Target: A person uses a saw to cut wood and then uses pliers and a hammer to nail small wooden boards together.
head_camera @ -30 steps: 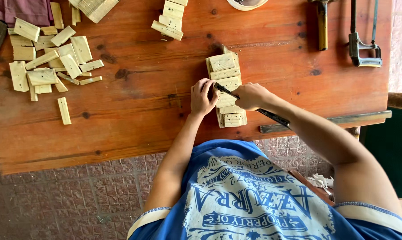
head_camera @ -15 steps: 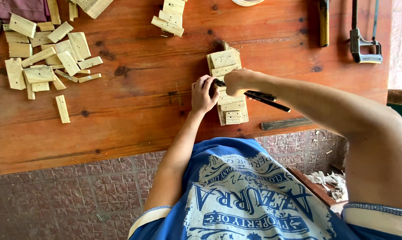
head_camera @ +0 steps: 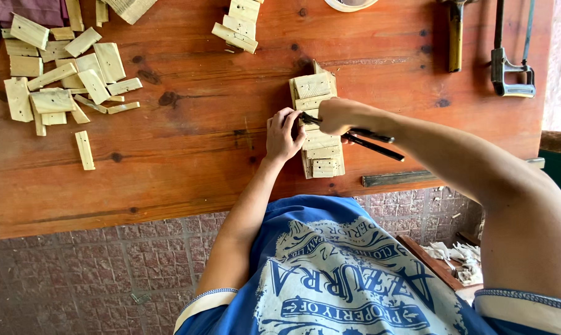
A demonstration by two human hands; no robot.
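A row of small pale wooden blocks [head_camera: 318, 130] lies on the reddish wooden workbench [head_camera: 187, 161]. My left hand [head_camera: 283, 133] presses on the left side of that row, fingers curled against a block. My right hand [head_camera: 336, 115] grips black-handled pliers [head_camera: 361, 139], whose jaws sit at the blocks between my two hands. The handles stick out to the right over the bench.
A scattered heap of cut wooden pieces [head_camera: 63, 80] lies at the far left, with a smaller stack [head_camera: 237, 25] at the top middle. A hammer [head_camera: 455, 34] and a hacksaw [head_camera: 510, 62] rest at the top right. A dark metal bar [head_camera: 398, 178] lies at the front edge.
My right hand has risen and moved left with the pliers, bringing the jaws onto the blocks. My left hand has stayed on the row. The view has shifted slightly.
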